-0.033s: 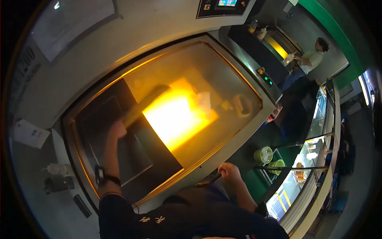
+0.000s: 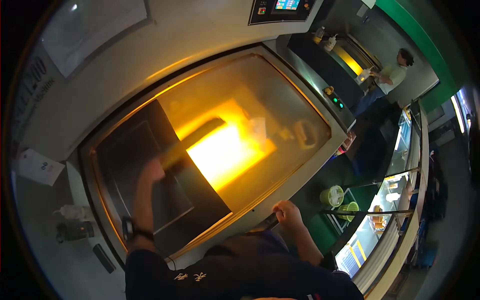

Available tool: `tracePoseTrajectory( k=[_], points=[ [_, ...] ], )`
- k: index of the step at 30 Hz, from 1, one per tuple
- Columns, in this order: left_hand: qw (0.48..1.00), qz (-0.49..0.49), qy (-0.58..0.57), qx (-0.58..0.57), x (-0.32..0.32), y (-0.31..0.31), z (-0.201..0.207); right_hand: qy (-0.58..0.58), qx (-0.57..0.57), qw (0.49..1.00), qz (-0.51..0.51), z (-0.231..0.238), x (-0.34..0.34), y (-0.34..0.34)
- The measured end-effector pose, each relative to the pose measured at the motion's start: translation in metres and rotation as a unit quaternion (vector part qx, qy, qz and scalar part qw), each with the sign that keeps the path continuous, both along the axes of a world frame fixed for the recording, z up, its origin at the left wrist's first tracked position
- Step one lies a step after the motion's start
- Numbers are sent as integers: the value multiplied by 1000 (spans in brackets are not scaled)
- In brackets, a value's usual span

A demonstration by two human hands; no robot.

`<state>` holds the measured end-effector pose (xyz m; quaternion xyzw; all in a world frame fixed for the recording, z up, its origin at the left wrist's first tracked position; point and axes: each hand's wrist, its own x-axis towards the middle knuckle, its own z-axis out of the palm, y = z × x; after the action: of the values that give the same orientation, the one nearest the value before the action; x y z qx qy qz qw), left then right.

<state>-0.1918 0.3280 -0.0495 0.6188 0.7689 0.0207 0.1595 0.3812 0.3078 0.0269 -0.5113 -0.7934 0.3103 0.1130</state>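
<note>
My left hand point(image 2: 156, 171), smeared by motion, is closed round one end of a long, narrow, dark tool point(image 2: 202, 131). The tool slants up to the right across the clear cover point(image 2: 200, 95) of a large machine, beside a glaring yellow-white light patch point(image 2: 217, 157). Its exact kind is too blurred to tell. Under my left arm lies a black sheet point(image 2: 172, 135) whose straight edge borders the light. My right hand point(image 2: 287, 214) is curled closed at the machine's front edge, near a dark bar; what its fingers hold, if anything, is hidden.
A control panel point(image 2: 285, 6) sits above the cover. Green bins point(image 2: 331, 196) stand right of the machine, beside a lit table point(image 2: 352, 257). Bottles point(image 2: 75, 212) lie at the left. Another person point(image 2: 392, 77) works at a second machine at the far right.
My left hand and the tool have shifted slightly right and down over the cover. My right hand stays closed in about the same place.
</note>
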Motion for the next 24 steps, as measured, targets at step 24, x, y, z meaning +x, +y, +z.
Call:
tracePoseTrajectory(
  k=[24],
  points=[
    [984, 161, 7, -72, 283, -141, 83, -32, 218, 880, 421, -6, -93, 168]
  ],
)
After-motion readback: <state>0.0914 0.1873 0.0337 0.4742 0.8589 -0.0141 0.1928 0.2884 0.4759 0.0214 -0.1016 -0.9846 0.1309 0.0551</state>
